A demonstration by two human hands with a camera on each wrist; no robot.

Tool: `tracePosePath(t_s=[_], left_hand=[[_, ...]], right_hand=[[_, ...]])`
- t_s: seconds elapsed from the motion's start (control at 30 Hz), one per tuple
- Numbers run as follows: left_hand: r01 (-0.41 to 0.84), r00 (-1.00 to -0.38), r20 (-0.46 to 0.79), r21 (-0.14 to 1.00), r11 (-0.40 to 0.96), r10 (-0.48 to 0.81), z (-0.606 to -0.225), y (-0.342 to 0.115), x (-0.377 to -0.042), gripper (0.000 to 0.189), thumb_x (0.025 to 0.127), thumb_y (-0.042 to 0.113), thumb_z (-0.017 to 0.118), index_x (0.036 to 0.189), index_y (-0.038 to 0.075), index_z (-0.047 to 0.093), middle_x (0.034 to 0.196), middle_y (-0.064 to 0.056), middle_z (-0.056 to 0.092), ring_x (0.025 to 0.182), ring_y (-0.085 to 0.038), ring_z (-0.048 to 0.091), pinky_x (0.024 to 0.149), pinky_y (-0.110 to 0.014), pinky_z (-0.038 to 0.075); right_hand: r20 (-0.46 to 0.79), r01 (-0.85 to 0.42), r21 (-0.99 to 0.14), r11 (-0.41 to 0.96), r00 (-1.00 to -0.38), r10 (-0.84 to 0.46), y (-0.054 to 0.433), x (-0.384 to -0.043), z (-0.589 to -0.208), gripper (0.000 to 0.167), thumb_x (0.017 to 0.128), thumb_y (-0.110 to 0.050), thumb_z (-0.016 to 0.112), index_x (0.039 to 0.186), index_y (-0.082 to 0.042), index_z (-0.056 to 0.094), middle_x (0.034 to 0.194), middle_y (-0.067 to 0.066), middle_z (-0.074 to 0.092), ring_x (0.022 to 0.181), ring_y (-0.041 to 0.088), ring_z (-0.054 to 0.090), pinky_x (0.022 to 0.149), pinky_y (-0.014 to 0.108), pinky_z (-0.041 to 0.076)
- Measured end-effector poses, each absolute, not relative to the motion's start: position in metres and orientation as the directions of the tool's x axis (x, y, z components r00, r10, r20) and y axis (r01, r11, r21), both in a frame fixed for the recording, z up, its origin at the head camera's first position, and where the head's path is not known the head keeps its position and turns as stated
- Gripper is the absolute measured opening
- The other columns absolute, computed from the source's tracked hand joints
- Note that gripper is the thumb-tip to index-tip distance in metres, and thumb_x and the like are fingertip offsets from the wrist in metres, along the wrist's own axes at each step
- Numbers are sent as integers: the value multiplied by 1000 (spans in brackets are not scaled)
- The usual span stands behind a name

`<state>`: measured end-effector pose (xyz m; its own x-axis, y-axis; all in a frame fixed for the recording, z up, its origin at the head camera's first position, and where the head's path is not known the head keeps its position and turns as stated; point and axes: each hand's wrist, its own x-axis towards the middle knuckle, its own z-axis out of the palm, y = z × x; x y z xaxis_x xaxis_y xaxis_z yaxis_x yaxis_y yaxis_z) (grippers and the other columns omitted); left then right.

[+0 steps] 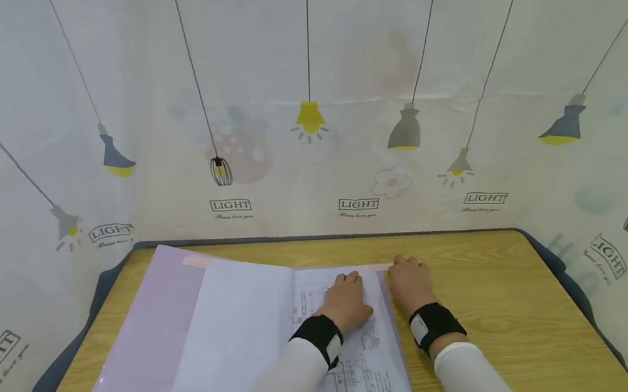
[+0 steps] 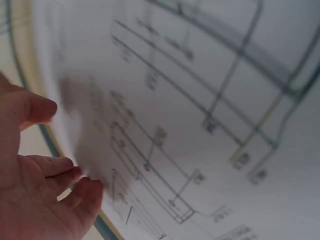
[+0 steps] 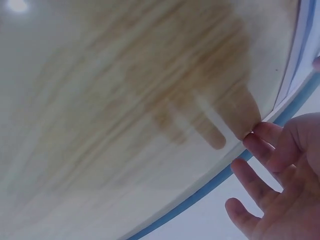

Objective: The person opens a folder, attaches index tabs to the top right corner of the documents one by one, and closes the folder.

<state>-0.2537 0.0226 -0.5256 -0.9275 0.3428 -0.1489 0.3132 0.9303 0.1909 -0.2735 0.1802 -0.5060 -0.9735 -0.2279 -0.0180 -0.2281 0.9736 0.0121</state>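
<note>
A lilac folder (image 1: 161, 307) lies spread on the wooden table, with a blank white page (image 1: 239, 327) on its left side. On its right side is a sheet with printed line diagrams (image 1: 353, 376), seen close and blurred as a diagram sheet (image 2: 165, 115) in the left wrist view. My left hand (image 1: 344, 303) rests on the upper part of this sheet, fingers relaxed. By the folder's top right corner, my right hand (image 1: 410, 284) touches the tabletop with loosely bent fingers (image 3: 255, 180). Whether its thumb side touches the folder edge, I cannot tell.
The wooden tabletop (image 1: 529, 318) extends to the right of the folder, with a dark rim (image 1: 583, 294) around it. Behind stands a pale wall covering (image 1: 350, 54) printed with hanging lamps and "LIGHT" labels. Black bands (image 1: 438, 325) circle both wrists.
</note>
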Motion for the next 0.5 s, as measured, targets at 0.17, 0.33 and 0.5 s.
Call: tracePosePath(t_s=[0.17,0.33,0.5], left_hand=[[292,-905,-207,331,897,371,-500,-2,-230,64,91,34,61,143,5,37,148,-8,39,135,-25,39,108,-38,35],[300,-916,-175,298,906,360,-484,-31,-207,64,91,32,60,143,5,37,147,-10,39,135,-29,37,107,-44,35],[248,-946,-133,295,923,297,-487,-63,-189,65,88,32,65,142,6,40,147,-12,39,133,-33,38,101,-51,38]], right_hand=[[-25,-225,2,974,-974,-225,179,-283,-511,22,94,-8,51,101,-4,71,110,15,60,97,40,59,84,57,45],[-25,-212,-45,976,-977,-213,180,-287,-511,25,93,-8,48,101,-3,72,112,16,60,94,39,61,81,58,46],[-34,-199,-68,978,-979,-202,179,-288,-512,24,91,-9,51,102,-2,72,114,17,59,92,37,60,76,54,49]])
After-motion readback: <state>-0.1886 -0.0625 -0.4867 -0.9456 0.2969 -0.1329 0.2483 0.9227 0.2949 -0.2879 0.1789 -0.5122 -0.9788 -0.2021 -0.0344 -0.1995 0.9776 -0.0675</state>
